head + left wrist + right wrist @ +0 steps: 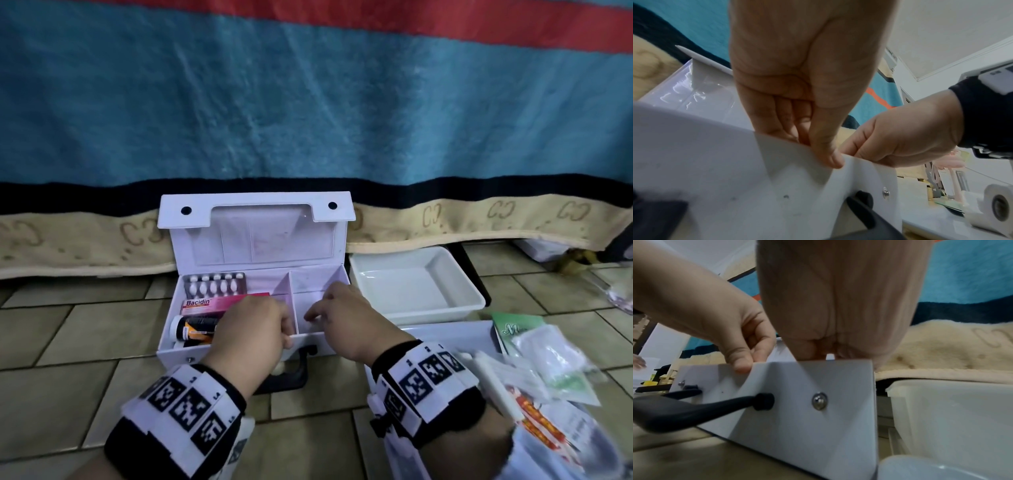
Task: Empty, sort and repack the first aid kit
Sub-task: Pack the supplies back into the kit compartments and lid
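Note:
The white first aid box (178, 353) stands open on the tiled floor, its lid (253, 236) leaning back on a blanket. Its left compartment holds a blister pack (214, 284), a pink Bacidin carton (212, 304) and a bottle (193, 330) with an orange and black label. My left hand (287, 337) pinches the front wall (715, 162) near the divider, thumb (830, 155) outside and fingers inside. My right hand (317, 313) reaches into the front right compartment with curled fingers. The wall (797, 402) hides its fingertips.
An empty white tray (472, 298) sits right of the box. Loose packets (548, 359) and a green sachet (513, 325) lie on a second tray at the lower right. The box's black handle (291, 370) rests on the floor. A blue blanket (308, 120) hangs behind.

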`<state>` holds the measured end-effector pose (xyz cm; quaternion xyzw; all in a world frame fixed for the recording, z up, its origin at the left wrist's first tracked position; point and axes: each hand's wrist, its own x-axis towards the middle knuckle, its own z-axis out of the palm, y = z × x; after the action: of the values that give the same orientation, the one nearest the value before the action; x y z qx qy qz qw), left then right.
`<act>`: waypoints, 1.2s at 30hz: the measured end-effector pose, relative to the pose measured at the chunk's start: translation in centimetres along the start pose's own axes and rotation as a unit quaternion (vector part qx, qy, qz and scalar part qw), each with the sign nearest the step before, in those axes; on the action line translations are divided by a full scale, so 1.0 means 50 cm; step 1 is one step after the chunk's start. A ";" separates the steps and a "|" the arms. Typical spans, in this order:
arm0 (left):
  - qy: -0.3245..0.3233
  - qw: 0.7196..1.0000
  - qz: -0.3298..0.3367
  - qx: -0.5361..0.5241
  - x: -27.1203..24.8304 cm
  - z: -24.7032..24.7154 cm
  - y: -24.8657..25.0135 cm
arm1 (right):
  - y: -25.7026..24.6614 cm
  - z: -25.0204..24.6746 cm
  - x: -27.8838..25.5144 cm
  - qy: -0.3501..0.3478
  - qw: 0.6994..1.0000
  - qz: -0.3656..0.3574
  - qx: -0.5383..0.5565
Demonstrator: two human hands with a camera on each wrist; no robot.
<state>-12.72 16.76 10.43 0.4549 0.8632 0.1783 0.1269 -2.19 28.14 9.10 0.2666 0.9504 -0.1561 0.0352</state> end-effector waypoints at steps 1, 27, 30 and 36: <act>0.001 1.000 0.002 0.007 0.000 0.001 0.000 | -0.001 0.000 0.001 -0.007 1.000 -0.007 -0.008; -0.071 0.992 0.023 0.098 0.027 -0.021 0.022 | 0.280 -0.163 -0.313 0.129 0.933 0.332 0.058; -0.072 0.993 0.019 0.096 0.026 -0.021 0.023 | 0.343 -0.148 -0.328 0.087 0.909 0.406 0.024; -0.073 0.994 0.013 0.077 0.028 -0.021 0.021 | 0.394 -0.089 -0.310 0.074 0.890 0.449 0.039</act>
<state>-13.10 18.26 11.75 0.4864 0.8568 0.0790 0.1517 21.34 37.79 10.18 0.6769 0.7222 -0.1410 0.0210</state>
